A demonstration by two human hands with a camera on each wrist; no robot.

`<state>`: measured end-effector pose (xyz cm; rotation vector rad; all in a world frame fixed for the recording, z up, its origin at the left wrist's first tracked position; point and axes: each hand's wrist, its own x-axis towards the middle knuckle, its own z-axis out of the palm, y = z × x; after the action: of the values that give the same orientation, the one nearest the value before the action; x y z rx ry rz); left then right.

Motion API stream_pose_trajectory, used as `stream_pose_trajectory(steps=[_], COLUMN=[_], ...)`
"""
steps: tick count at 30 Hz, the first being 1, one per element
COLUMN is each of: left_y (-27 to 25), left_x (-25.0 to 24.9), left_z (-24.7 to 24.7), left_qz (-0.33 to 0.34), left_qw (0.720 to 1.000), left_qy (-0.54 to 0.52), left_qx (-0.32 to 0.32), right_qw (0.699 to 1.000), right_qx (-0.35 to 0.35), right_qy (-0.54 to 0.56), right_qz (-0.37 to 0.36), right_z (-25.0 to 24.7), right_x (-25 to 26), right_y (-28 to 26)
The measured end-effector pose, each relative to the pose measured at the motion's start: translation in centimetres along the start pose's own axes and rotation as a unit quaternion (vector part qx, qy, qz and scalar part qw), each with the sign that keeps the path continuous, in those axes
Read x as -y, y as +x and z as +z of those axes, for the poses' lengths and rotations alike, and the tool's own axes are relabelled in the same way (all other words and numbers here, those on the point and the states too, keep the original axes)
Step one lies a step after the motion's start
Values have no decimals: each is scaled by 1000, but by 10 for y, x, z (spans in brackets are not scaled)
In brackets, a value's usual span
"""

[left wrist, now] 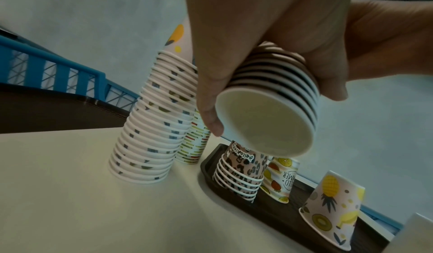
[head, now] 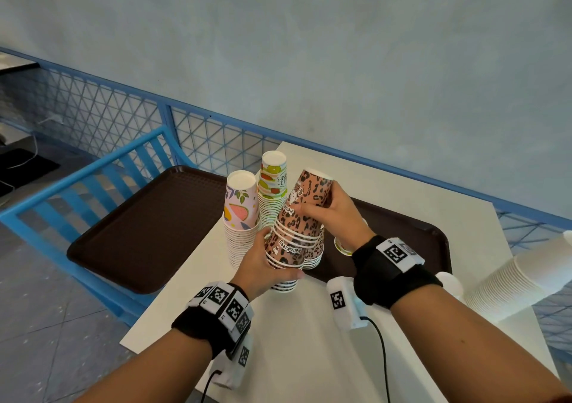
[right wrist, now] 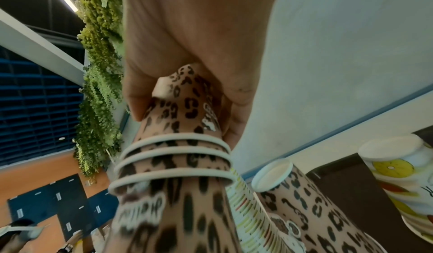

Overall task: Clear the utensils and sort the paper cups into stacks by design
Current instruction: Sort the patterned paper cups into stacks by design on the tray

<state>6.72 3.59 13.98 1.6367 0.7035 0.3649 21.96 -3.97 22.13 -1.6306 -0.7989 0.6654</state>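
A tilted stack of leopard-print cups [head: 297,226] hangs in the air over the white table [head: 278,340]. My left hand [head: 267,255] grips its lower, wider end, whose open mouth [left wrist: 264,123] faces the left wrist camera. Higher up, my right hand [head: 322,209] grips the narrow top cups [right wrist: 185,97] of the same stack. A second, shorter leopard stack [left wrist: 241,175] stands upside down on the right brown tray [head: 411,232]. Beside it on that tray are a Hello Summer cup [left wrist: 281,179] and a pineapple cup [left wrist: 332,209]. No utensils are in view.
Two tall upside-down stacks stand on the table behind my hands: a pink fruit-print stack [head: 241,220] and a Hello Summer stack [head: 272,192]. A second brown tray [head: 145,226] overhangs the table's left edge above a blue chair [head: 93,186]. A long white cup stack [head: 510,275] lies at right.
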Motion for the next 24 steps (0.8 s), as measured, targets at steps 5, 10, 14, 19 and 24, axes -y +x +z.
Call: stream_pose_trajectory(steps=[5,10,14,19,24], left_y=[-7,-11,-11,-11,-11], left_x=[6,9,8,3,1], left_z=[-7,-13,-16,-19,-21], left_qz=[-25,-32,-26,-23,-30], left_qw=[1000,999,999,999,998], left_qy=[17,9,-3,-5,-8], left_qx=[-2,-13,-23,-38,-48], right_qw=[997,979,976,985,982], right_qx=[-59,-184,-194,-120,-47], right_qy=[40,30,-54,-109,-183], right_qz=[-34,-77,-79,-52,28], right_z=[-10,-20,-16,-4,-5], right_x=[21,23,-1,-37,-56], right_y=[8,22,25,20,23])
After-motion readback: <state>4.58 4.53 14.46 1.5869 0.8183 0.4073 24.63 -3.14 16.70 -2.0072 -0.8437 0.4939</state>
